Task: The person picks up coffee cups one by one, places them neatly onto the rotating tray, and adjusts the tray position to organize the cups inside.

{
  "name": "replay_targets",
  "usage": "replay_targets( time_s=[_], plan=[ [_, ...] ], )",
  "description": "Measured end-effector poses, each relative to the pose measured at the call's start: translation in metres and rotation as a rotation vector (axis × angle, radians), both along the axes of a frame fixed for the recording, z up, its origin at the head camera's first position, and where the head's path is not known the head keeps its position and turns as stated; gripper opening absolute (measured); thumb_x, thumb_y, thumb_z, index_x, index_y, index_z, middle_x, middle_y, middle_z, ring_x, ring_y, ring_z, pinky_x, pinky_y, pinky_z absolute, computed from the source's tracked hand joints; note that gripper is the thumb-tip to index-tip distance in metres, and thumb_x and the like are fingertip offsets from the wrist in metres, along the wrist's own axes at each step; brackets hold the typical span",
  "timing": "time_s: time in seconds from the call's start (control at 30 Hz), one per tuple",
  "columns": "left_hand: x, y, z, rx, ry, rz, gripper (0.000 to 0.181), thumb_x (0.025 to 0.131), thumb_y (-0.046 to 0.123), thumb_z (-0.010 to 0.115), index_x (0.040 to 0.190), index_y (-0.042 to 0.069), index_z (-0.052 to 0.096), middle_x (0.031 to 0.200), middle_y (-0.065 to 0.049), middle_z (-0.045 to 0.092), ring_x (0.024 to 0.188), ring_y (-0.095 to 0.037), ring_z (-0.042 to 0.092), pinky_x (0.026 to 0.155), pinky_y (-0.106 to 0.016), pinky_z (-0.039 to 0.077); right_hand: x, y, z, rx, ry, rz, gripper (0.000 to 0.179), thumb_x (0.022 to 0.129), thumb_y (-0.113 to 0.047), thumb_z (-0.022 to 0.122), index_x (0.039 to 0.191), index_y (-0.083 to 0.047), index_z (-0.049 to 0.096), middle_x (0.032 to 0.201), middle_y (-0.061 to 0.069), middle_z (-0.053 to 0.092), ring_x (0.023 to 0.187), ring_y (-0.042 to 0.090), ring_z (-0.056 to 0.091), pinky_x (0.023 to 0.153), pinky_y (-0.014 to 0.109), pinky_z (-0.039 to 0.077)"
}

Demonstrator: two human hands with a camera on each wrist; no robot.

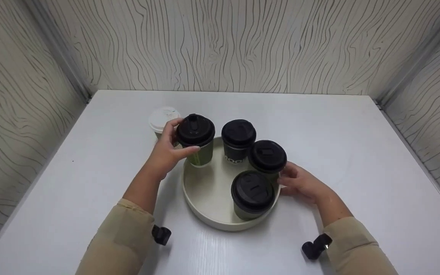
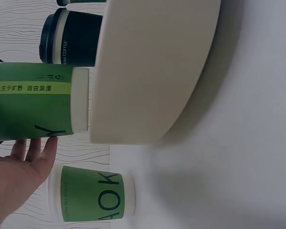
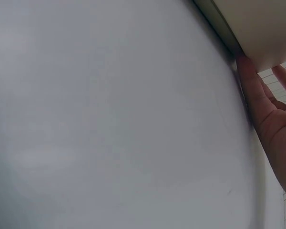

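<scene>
My left hand [image 1: 165,152] grips a green paper cup with a black lid [image 1: 201,154], thumb on the near side and fingers on the far side. In the left wrist view, this green cup [image 2: 33,102] is upright with its base about level with the rim of the round cream tray [image 2: 148,71]. My right hand [image 1: 304,183] touches the right outside wall of the tray [image 1: 214,221]; in the right wrist view, its fingers [image 3: 250,78] lie extended against the lower edge. Inside the tray stand a dark cup [image 1: 239,135] and two more black-lidded cups, one right [image 1: 267,156], one near [image 1: 252,194].
A green cup with a white lid [image 1: 162,118] stands on the white table [image 1: 338,133] behind my left hand, outside the tray. Wood-patterned panels [image 1: 212,46] enclose the table at the back and sides. Black wrist devices [image 1: 161,234] hang by both sleeves.
</scene>
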State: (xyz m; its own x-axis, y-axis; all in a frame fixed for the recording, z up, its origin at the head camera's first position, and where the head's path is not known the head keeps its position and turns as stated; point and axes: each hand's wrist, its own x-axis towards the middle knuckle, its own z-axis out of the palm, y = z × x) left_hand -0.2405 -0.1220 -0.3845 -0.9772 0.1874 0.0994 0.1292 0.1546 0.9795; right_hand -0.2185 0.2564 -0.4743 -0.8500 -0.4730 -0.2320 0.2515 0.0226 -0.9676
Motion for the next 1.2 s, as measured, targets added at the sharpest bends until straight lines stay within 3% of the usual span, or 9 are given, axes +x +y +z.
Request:
replay_targets(
  time_s=[0.57, 0.67, 0.93, 1.2],
  plan=[
    [0.001, 0.013, -0.018, -0.019, -0.031, -0.013, 0.080, 0.067, 0.017, 0.081, 0.133, 0.025, 0.036, 0.127, -0.006, 0.047, 0.115, -0.024, 0.045, 0.093, -0.043, 0.040, 0.001, -0.001, 0.000, 0.019, 0.008, 0.003, 0.070, 0.086, -0.006, 0.060, 0.144, -0.009, 0.022, 0.142, 0.021, 0.025, 0.120, 0.026, 0.042, 0.089, 0.046, 0.045],
    [0.000, 0.014, -0.022, -0.021, -0.019, -0.020, 0.081, 0.067, 0.017, 0.082, 0.133, 0.022, 0.036, 0.128, -0.008, 0.046, 0.116, -0.025, 0.045, 0.093, -0.043, 0.040, 0.001, -0.001, 0.001, 0.018, 0.001, 0.002, 0.070, 0.085, -0.005, 0.060, 0.144, -0.009, 0.021, 0.143, 0.020, 0.024, 0.120, 0.027, 0.042, 0.089, 0.046, 0.045],
    [0.000, 0.016, -0.026, -0.073, -0.014, -0.004, 0.080, 0.064, 0.022, 0.084, 0.130, 0.028, 0.038, 0.126, -0.004, 0.047, 0.115, -0.023, 0.046, 0.094, -0.041, 0.040, 0.000, 0.000, 0.000, 0.024, -0.010, -0.002, 0.072, 0.085, -0.004, 0.060, 0.144, -0.009, 0.021, 0.144, 0.019, 0.021, 0.122, 0.026, 0.041, 0.090, 0.045, 0.044],
    [0.000, 0.018, -0.029, -0.116, 0.027, -0.005, 0.081, 0.064, 0.020, 0.084, 0.130, 0.027, 0.039, 0.125, -0.004, 0.049, 0.112, -0.024, 0.048, 0.098, -0.045, 0.034, 0.001, 0.000, 0.001, 0.028, -0.005, 0.002, 0.073, 0.084, -0.004, 0.061, 0.145, -0.009, 0.020, 0.146, 0.019, 0.019, 0.123, 0.028, 0.039, 0.090, 0.046, 0.044]
  ],
)
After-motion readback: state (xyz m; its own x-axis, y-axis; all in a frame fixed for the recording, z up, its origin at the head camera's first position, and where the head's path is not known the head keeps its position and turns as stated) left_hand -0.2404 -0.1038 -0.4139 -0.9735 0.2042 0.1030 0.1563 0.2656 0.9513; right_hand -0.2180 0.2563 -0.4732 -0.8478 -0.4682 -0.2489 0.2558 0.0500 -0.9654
